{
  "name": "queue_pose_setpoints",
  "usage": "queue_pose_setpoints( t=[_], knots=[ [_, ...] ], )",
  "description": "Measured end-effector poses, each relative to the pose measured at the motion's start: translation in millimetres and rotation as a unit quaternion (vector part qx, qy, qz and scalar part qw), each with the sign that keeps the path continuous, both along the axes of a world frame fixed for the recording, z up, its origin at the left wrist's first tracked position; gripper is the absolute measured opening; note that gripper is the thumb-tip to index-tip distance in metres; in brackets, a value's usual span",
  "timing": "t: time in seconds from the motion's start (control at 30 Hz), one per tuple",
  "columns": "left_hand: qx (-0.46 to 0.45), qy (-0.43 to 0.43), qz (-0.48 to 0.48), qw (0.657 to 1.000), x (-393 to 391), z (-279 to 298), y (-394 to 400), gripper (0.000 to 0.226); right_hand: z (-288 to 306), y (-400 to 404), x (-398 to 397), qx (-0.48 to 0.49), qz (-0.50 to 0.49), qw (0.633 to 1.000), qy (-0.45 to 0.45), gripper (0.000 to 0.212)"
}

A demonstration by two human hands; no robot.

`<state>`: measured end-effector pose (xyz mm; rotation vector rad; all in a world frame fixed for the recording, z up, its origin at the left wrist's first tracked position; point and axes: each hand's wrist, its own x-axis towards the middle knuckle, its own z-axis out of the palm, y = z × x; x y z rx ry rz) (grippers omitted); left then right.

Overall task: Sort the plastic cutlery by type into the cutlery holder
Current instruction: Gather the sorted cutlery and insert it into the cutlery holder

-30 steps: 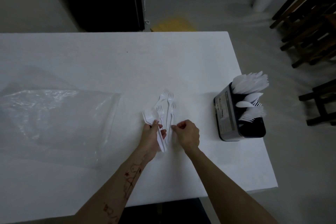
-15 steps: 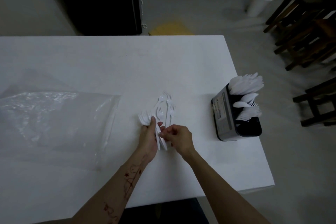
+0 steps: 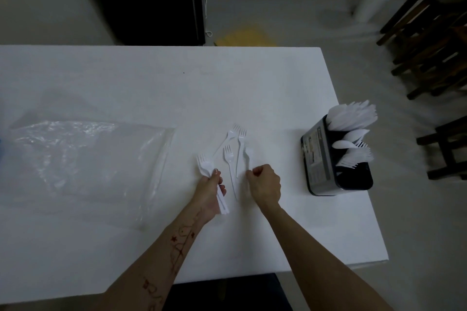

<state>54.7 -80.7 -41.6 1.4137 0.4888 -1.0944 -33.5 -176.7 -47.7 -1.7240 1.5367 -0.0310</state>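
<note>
Left hand (image 3: 211, 190) grips a bundle of white forks (image 3: 205, 165), fingers curled round the handles, tines fanned up and away, handle ends poking out below the palm. Right hand (image 3: 265, 184) is curled, fingertips pinched together near the handle of a blurred white piece (image 3: 248, 155); likely pinching it, but the blur makes contact hard to confirm. Both hands sit low over the white bench (image 3: 151, 88), near its middle.

Loose forks (image 3: 233, 149) lie on the bench between and just beyond the two hands, tines pointing away from the person, some overlapping. One long fork runs down between the hands.

Cutlery holder (image 3: 317, 159), dark with a labelled grey side, stands near the bench's right edge, well apart from the right hand. Far compartment holds knives (image 3: 353, 115), middle holds spoons (image 3: 350, 139), near one holds forks (image 3: 356, 158); all lean out to the right.

Clear plastic bag (image 3: 83, 159) lies flat and crumpled on the left of the bench, beside the left hand. White cup (image 3: 374, 0) stands on the floor beyond the bench. Dark wooden furniture (image 3: 429, 40) on the right.
</note>
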Motion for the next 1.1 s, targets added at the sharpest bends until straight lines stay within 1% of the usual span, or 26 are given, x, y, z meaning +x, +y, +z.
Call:
queue_pose_setpoints(
  t=[0.07,0.13,0.2,0.23,0.3,0.37,0.43,0.5,0.53,0.6,0.67,0.73,0.8,0.83,0.87,0.9,0.93,0.97,1.0,1.03,1.1],
  knots=[
    [-0.001,0.000,0.009,1.000,1,-1,-2,0.021,5,4,-4,-0.020,-0.009,0.996,-0.092,0.020],
    [-0.021,-0.003,0.005,1.000,0,2,-4,0.031,9,9,-7,0.001,0.036,0.982,-0.184,0.016],
    [-0.074,0.017,-0.005,0.997,-1,8,-6,0.041,11,14,-9,0.037,0.120,0.968,-0.219,0.010],
    [-0.091,0.025,-0.003,0.995,0,10,-6,0.042,10,16,-9,0.047,0.153,0.961,-0.226,0.009],
    [-0.084,0.015,0.007,0.996,0,10,-7,0.033,8,15,-8,0.056,0.179,0.956,-0.226,0.011],
    [-0.057,-0.010,0.031,0.998,1,7,-7,0.022,3,11,-2,0.043,0.158,0.964,-0.209,0.019],
    [-0.030,-0.030,0.050,0.998,3,2,-5,0.016,-5,4,9,-0.017,0.113,0.982,-0.151,0.023],
    [-0.001,-0.055,0.026,0.998,4,-2,-1,0.016,-11,-5,21,-0.075,0.073,0.992,-0.067,0.024],
    [0.005,-0.059,0.015,0.998,4,-4,1,0.017,-14,-8,27,-0.080,0.063,0.994,-0.033,0.026],
    [0.007,-0.054,0.010,0.998,4,-7,4,0.018,-17,-12,35,-0.073,0.077,0.994,0.023,0.028],
    [0.010,-0.053,0.017,0.998,6,-10,7,0.020,-21,-15,38,-0.059,0.074,0.994,0.050,0.024],
    [-0.002,-0.044,0.027,0.999,9,-11,9,0.023,-20,-14,34,-0.038,0.024,0.999,0.022,0.018],
    [-0.019,-0.026,0.035,0.999,11,-12,10,0.027,-13,-9,24,-0.024,-0.023,0.998,-0.060,0.015],
    [-0.029,-0.020,0.035,0.999,12,-11,10,0.029,-7,-4,17,-0.017,-0.021,0.993,-0.116,0.014],
    [-0.038,-0.019,0.033,0.999,12,-9,9,0.030,-3,1,11,-0.001,0.000,0.986,-0.166,0.013],
    [-0.049,-0.019,0.031,0.998,13,-7,7,0.031,0,7,5,0.026,0.033,0.978,-0.203,0.012],
    [-0.060,-0.018,0.031,0.998,14,-6,5,0.030,2,11,1,0.056,0.070,0.971,-0.220,0.010],
    [-0.073,-0.017,0.030,0.997,15,-4,4,0.027,1,16,-3,0.078,0.102,0.966,-0.224,0.008],
    [-0.079,-0.021,0.026,0.996,15,-3,3,0.022,0,19,-4,0.078,0.121,0.966,-0.215,0.009],
    [-0.074,-0.031,0.022,0.997,16,-3,2,0.019,-2,22,-5,0.062,0.124,0.970,-0.201,0.013],
    [-0.042,-0.057,0.020,0.997,17,-6,4,0.021,-8,24,-3,-0.006,0.097,0.985,-0.140,0.024]
  ],
)
